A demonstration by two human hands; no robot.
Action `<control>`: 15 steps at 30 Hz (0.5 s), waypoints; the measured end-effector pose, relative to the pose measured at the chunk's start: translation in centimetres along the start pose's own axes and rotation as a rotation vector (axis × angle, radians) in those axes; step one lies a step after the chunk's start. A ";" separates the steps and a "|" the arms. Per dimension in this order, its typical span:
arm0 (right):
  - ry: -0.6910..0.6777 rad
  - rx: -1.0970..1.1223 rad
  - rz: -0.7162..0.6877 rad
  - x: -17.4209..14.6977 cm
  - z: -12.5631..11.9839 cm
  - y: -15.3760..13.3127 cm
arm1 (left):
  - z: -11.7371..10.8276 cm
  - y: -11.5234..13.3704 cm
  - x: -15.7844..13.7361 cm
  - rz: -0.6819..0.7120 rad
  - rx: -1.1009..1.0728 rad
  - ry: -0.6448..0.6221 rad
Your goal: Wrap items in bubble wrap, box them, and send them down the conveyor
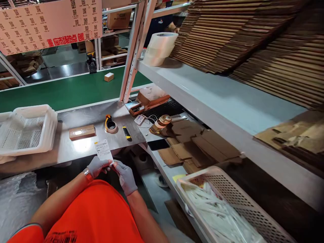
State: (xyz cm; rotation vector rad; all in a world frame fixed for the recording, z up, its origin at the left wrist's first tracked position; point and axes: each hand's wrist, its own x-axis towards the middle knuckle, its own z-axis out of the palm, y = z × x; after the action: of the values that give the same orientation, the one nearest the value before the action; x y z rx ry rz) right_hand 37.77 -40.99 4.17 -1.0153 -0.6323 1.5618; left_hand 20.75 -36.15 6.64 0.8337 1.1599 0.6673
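A white printed shipping label (pixel 103 151) with a barcode is held up in front of my body. My left hand (pixel 98 166), in a pale glove, pinches its lower edge. At the label's lower right corner, the gloved fingers of my right hand (pixel 125 175) are closed on it too. Just beyond, on the metal table, lies a small taped cardboard box (pixel 82 132). Right of the box sit a tape dispenser (pixel 110 124) with a roll in it and a yellow and black utility knife (pixel 127 133).
Stacked white plastic baskets (pixel 32 130) stand at left. A green conveyor belt (pixel 76 89) carries a small box (pixel 109 77). On the right are a drink bottle (pixel 160 124), a phone (pixel 158 144), flat cardboard pieces (pixel 182 152), a filled basket (pixel 243 195) and an overhanging shelf (pixel 222 101).
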 end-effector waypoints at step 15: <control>0.172 -0.062 -0.107 1.4 -2.0 3.4 | 1.0 0.8 -0.5 0.452 0.688 0.086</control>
State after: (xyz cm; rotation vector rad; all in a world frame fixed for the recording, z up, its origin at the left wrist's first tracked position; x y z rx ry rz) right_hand 37.78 -40.73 0.00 -1.1305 -0.6084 1.3530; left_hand 21.54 -36.34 7.80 1.6979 1.3087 0.6749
